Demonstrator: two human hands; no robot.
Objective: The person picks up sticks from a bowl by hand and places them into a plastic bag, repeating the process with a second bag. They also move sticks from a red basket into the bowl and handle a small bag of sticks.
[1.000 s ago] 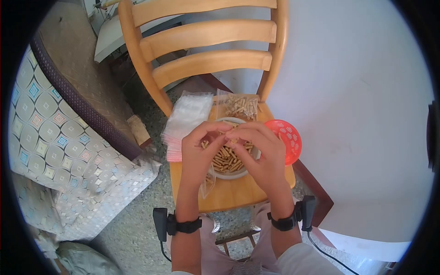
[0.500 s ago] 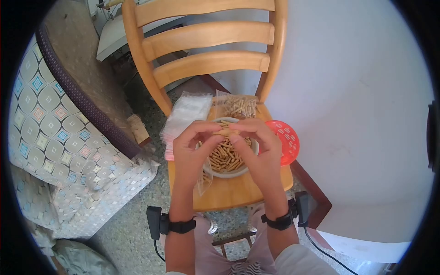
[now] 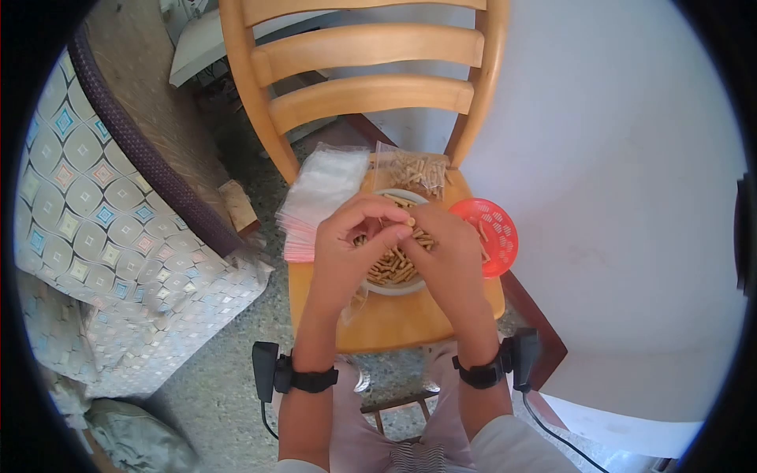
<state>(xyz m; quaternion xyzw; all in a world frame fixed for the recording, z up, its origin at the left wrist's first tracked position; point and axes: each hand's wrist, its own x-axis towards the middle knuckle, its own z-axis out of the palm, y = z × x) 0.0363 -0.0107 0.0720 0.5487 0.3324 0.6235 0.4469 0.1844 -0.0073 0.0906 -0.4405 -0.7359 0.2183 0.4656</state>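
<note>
Both my hands meet above a white bowl heaped with short tan stick-like pieces. One tan stick piece shows its end between my fingertips. My left hand pinches at it with thumb and index finger. My right hand is closed around the same piece, its fingers partly hidden behind the hand. The bowl rests on a wooden chair seat. A clear plastic bag lies partly under my left wrist at the bowl's near left side.
A stack of clear zip bags lies left of the bowl. Behind it is a bag filled with tan pieces. A red perforated basket with a few pieces stands at the right, by the wall. A patterned cloth-covered sofa is at left.
My hands have drawn closer together, and the right hand has turned inward over the bowl. The stick piece, seen lengthwise before, now shows its end. The view has shifted slightly.
</note>
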